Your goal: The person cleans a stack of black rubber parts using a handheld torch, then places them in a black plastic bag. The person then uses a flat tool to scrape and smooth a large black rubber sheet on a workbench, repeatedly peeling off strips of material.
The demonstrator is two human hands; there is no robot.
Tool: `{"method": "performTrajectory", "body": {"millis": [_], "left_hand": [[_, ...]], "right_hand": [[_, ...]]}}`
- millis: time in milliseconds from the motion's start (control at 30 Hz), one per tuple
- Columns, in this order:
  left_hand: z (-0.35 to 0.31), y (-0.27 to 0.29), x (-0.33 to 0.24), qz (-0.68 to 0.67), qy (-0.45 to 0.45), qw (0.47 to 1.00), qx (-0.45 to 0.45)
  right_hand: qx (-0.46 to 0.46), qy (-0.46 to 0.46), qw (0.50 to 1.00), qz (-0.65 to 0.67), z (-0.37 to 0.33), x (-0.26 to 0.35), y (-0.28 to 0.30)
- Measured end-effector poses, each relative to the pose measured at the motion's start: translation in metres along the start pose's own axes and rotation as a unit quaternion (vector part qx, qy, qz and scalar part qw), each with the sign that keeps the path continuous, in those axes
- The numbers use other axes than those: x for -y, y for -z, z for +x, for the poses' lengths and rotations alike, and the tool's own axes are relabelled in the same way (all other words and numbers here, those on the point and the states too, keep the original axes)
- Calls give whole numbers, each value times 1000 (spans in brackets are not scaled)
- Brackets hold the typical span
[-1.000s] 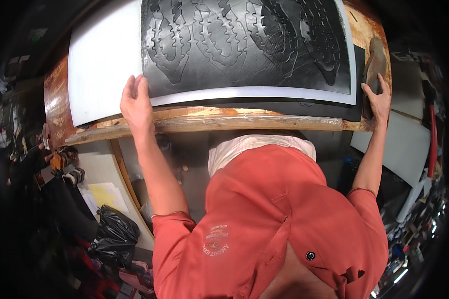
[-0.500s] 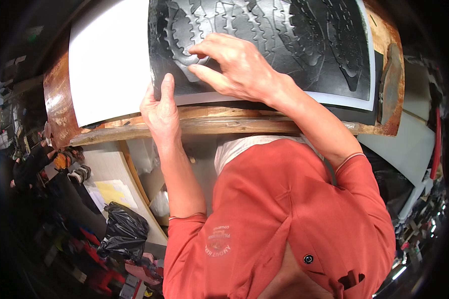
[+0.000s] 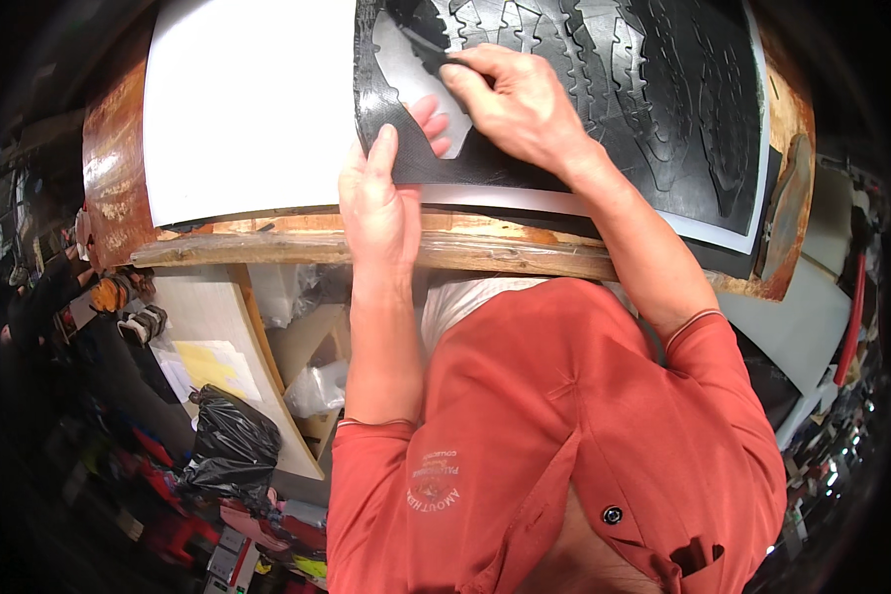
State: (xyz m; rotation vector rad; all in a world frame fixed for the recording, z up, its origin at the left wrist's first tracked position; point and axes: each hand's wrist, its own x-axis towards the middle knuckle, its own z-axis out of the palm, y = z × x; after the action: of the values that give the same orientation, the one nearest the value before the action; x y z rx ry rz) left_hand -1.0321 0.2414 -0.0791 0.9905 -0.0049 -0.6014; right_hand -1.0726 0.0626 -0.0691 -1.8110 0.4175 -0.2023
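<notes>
A black rubber-like sheet (image 3: 525,163), cut through with long toothed shapes, lies on the bench. My left hand (image 3: 378,223) grips its near left corner, thumb on top and fingers underneath. Those fingertips show through a curved opening at the sheet's left end. Beside that opening, my right hand (image 3: 535,109) pinches a dark strip-like piece (image 3: 421,38) between thumb and forefinger. The piece tilts up toward the far left, and its lower end is hidden by my fingers. Other toothed shapes still sit within the sheet to the right.
Under the black sheet spreads a large white sheet (image 3: 252,109). A worn wooden rail (image 3: 485,255) edges the bench on my side. A flat, worn object (image 3: 784,213) stands at the bench's right end. Below left are a black plastic bag (image 3: 233,436) and papers (image 3: 213,366).
The sheet's left edge has moved right with my left hand, baring more white. A curved opening now shows there, and my right hand has pulled a dark piece up from it.
</notes>
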Motion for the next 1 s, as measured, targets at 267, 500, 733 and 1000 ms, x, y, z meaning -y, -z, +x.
{"method": "performTrajectory", "body": {"millis": [267,500,733,1000], "left_hand": [[-3,-35,-13,314,-138,938,-56],[39,-35,25,236,-67,969,3],[42,-17,23,89,-53,995,-10],[45,-3,26,1,-80,995,61]], "right_hand": [[7,-13,996,84,-3,-12,14],[36,-27,996,74,7,-22,18],[-144,69,987,14,10,-3,39],[-66,240,922,-297,11,0,-5]]}}
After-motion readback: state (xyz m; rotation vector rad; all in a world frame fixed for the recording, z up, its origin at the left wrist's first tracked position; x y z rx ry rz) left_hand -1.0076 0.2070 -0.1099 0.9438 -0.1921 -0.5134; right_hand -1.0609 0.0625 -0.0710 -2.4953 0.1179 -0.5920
